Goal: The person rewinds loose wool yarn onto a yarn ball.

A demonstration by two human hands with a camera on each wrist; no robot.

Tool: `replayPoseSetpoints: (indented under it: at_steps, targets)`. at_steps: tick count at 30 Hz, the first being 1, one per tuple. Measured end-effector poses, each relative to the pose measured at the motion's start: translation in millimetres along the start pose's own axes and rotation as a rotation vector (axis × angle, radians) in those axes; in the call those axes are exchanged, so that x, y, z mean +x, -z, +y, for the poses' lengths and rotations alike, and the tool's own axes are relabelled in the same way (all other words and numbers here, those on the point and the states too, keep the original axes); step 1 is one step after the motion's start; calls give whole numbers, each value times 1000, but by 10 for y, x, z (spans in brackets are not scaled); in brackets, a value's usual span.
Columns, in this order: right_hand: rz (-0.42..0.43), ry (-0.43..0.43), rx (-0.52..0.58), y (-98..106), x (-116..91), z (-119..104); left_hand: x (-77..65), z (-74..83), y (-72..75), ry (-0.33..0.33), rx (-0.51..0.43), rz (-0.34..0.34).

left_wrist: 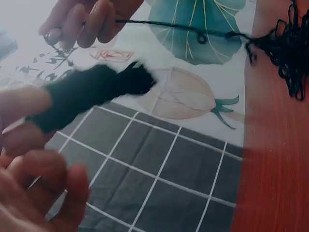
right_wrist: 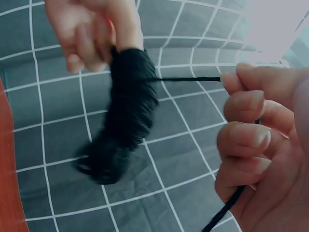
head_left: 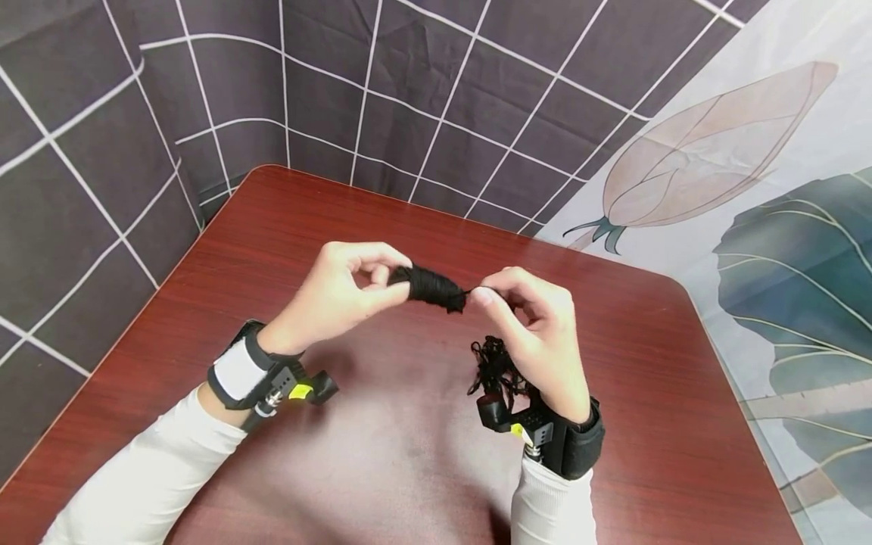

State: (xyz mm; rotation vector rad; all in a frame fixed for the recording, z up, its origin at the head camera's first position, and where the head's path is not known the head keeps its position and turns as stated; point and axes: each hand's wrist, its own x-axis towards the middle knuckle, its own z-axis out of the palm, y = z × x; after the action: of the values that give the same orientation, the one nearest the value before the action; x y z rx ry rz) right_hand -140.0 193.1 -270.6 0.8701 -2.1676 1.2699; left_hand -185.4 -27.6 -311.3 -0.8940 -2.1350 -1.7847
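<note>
White-sleeved, the person's left forearm [head_left: 153,473] slants up from the near left of the black bundle [head_left: 432,288], its strapped left wrist [head_left: 275,341] well short of it. The left grip [head_left: 341,291] pinches the bundle's left end between thumb [head_left: 384,297] and forefinger, the remaining fingers [left_wrist: 46,164] bent loosely beside it. I see the right forearm [head_left: 553,499] rising more steeply from the bundle's near right, its right wrist [head_left: 571,407] strapped too. The right grip [head_left: 548,329] sits just past the bundle's right end, thumb and forefinger pinching a strand [right_wrist: 188,79], the other fingers curled palmward.
</note>
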Motion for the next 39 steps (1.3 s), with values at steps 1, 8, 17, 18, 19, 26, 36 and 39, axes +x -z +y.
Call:
replayPoseSetpoints:
  at_steps: [1, 8, 17, 18, 19, 26, 36, 39]
  targets:
    - [23, 4, 11, 10, 0, 8, -4, 0, 3, 15, -15, -63]
    - [53, 10, 46, -14, 16, 85, -43, 60, 31, 22, -351, -316]
    - [-207, -25, 20, -226, 20, 123, -72, 183, -4, 53, -776, -49]
    - [-229, -25, 11, -247, 19, 118, -68, 190, -10, 53, -769, 8]
    - [-243, -22, 0, -264, 16, 112, -63, 190, -14, 43, -719, 66]
    - [-230, -37, -17, -220, 3, 60, -5, 102, -7, -50, -120, 292]
    - [-22, -24, 22, -14, 4, 52, 4, 31, 29, 18, 40, -56]
    - [-5, -14, 18, 0, 4, 76, -15, 27, 13, 33, -50, -224]
